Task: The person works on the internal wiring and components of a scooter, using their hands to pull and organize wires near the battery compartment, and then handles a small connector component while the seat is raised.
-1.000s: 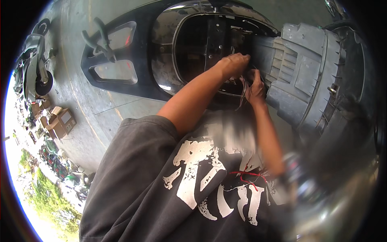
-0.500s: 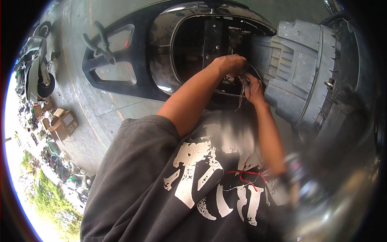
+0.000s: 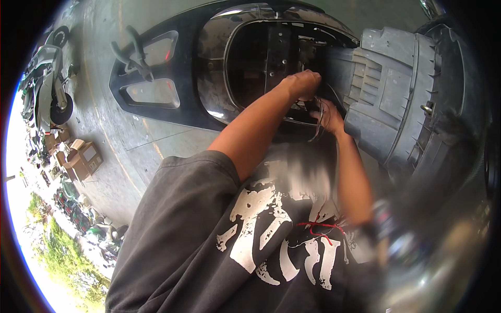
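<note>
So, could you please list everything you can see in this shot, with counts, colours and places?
scooter body: one, black and glossy, upper centre, open compartment in its middle
grey ribbed panel: one, grey, upper right, beside the opening
thin wires: a few, dark, at the rim of the opening, between the hands
pliers: one, dark handles, on the body's left part
cardboard boxes: a few, brown, on the concrete floor at left
parked scooter: one, light grey, far left
shirt: one, dark grey with white print, lower centre
left hand: fist closed, at the opening
right hand: at the wires

Right hand [image 3: 327, 116] fingertips hidden behind wires [image 3: 317, 119]
</note>
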Demonstrator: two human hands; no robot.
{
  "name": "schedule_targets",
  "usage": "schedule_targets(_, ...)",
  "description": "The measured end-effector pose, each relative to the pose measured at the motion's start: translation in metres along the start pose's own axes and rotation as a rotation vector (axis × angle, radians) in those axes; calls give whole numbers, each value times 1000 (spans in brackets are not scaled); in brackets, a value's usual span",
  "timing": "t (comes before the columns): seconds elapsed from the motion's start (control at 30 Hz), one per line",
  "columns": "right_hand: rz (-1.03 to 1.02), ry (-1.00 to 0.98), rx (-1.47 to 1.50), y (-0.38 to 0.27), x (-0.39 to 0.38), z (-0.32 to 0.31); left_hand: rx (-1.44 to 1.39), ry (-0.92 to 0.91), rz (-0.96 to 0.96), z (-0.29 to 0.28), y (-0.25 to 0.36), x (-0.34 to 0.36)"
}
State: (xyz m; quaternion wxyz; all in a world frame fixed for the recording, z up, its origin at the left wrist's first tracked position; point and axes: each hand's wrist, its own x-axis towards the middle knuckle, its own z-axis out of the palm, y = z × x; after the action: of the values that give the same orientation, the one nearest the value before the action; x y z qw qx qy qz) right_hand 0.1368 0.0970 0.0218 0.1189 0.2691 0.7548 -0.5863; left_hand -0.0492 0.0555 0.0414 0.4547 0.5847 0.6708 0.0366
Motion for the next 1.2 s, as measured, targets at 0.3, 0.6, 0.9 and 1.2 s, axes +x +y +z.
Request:
schedule_targets(0.3,157,34,274,-3,-1,-9,-61,56,-83,0,13,-4)
schedule_targets(0.6,57,270,335,-11,-14,3,-12,-81,-72,-16,19,-2)
schedule_targets(0.9,90,526,-4,-36,-8,22,-36,-113,-101,-9,10,6)
schedule_targets(1.2,100,615,-54,-27,0,36,-58,-192,-143,-26,10,3)
